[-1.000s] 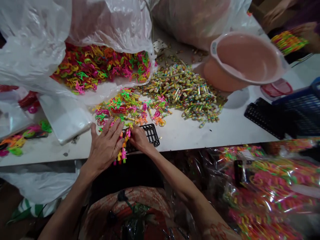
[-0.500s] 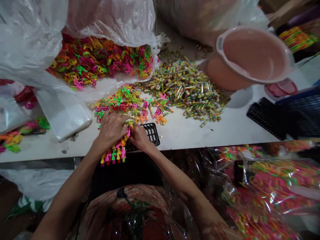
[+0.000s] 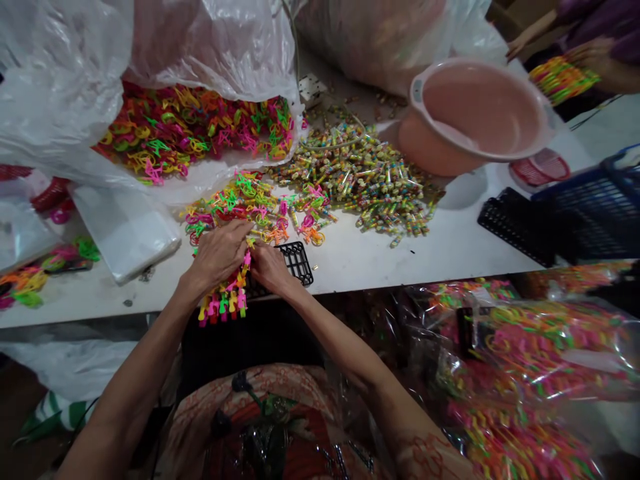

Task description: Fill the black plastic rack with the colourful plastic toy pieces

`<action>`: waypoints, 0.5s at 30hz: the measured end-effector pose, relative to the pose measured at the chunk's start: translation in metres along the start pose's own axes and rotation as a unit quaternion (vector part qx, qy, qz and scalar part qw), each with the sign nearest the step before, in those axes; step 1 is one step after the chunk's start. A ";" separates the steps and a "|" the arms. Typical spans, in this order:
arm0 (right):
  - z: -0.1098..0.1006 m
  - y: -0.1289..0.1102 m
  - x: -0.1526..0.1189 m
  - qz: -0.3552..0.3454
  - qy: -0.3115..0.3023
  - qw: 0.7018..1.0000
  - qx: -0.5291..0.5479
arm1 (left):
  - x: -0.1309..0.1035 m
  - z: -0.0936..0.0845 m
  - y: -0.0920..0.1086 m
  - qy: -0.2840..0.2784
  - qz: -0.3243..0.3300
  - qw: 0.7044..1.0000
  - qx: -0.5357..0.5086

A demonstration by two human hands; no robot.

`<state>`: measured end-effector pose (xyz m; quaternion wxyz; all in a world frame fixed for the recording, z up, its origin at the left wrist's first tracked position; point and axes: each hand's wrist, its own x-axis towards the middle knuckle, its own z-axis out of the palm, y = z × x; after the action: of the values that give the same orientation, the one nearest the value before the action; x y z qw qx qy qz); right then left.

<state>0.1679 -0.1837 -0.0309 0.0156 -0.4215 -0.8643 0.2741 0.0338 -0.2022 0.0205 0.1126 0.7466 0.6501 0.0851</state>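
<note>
At the table's front edge, a black plastic grid rack (image 3: pixel 299 262) lies partly under my hands. Rows of small pink, yellow and green plastic toys (image 3: pixel 225 303) stand in its left part, reaching past the edge. My left hand (image 3: pixel 217 252) arches over these rows with its fingers bent together. From the right, my right hand (image 3: pixel 271 268) closes in beside it, fingers curled. Between the fingertips of both hands shows a small yellow plastic toy (image 3: pixel 251 244). The fingers partly hide it. Just beyond lies a loose heap of bright plastic toys (image 3: pixel 245 197).
Behind stands an open clear bag of similar toys (image 3: pixel 200 127). Small candy-filled tubes (image 3: pixel 370 177) are piled beside a pink basin (image 3: pixel 480 113). Flat plastic bags (image 3: pixel 127 230) lie left; black racks (image 3: pixel 515 223) and a blue basket (image 3: pixel 595 207) right. A co-worker's hand (image 3: pixel 593 57) holds colourful pieces.
The whole view has shifted slightly, so the table things appear further left. My hands stay together at the rack, with only small finger movement. The co-worker's hand and sleeve show more fully.
</note>
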 end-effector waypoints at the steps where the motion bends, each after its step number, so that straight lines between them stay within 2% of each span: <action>1: 0.002 -0.001 0.001 -0.003 -0.001 1.000 -0.006 | -0.003 -0.004 0.001 0.011 0.011 1.000 -0.004; 5: 0.007 -0.007 0.001 -0.006 0.008 1.000 -0.017 | -0.029 -0.011 0.011 0.049 0.057 0.997 0.028; 9: -0.006 -0.003 -0.005 -0.022 -0.008 1.000 0.011 | -0.066 0.004 0.023 0.064 0.084 0.993 0.042; 12: -0.035 0.025 -0.016 0.003 0.008 1.000 0.013 | -0.078 0.018 0.021 0.092 0.084 0.991 0.039; 15: -0.069 0.067 -0.025 0.130 0.088 0.987 -0.045 | -0.075 0.024 0.014 0.115 0.072 0.990 0.035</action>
<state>0.2507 -0.1370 0.0004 0.0371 -0.5532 -0.8088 0.1961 0.0433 -0.2800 0.0027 0.0046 0.7799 0.6062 0.1558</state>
